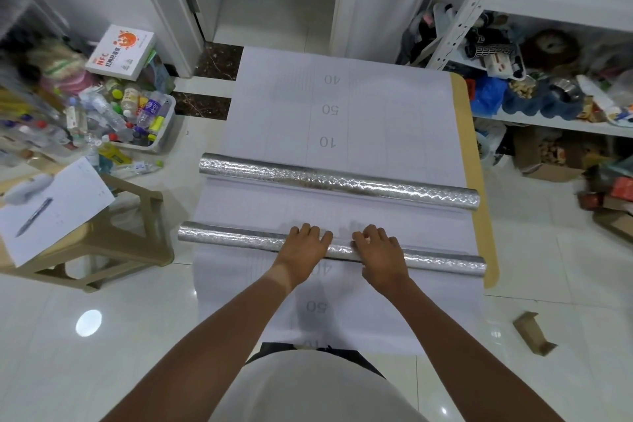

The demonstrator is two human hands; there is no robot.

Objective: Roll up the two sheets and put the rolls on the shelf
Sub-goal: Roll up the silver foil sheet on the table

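Note:
Two sheets with white gridded backing and silver foil faces lie lengthwise on a tan table [481, 216]. The far sheet [383, 113] has a silver roll [342, 183] formed at its near end. The near sheet [342, 312] carries a thinner silver roll [233, 237] across its width. My left hand [305, 245] and my right hand [376, 250] lie side by side on the middle of this near roll, fingers draped over its top and curled on it. The white metal shelf [548, 120] stands at the right, crowded with items.
A beige stool [113, 236] at the left holds paper and a pen. A tub of plastic bottles [137, 120] and an orange-and-white box [120, 51] sit on the floor beyond it. Boxes lie on the floor at the right, a cardboard scrap [534, 332] near me.

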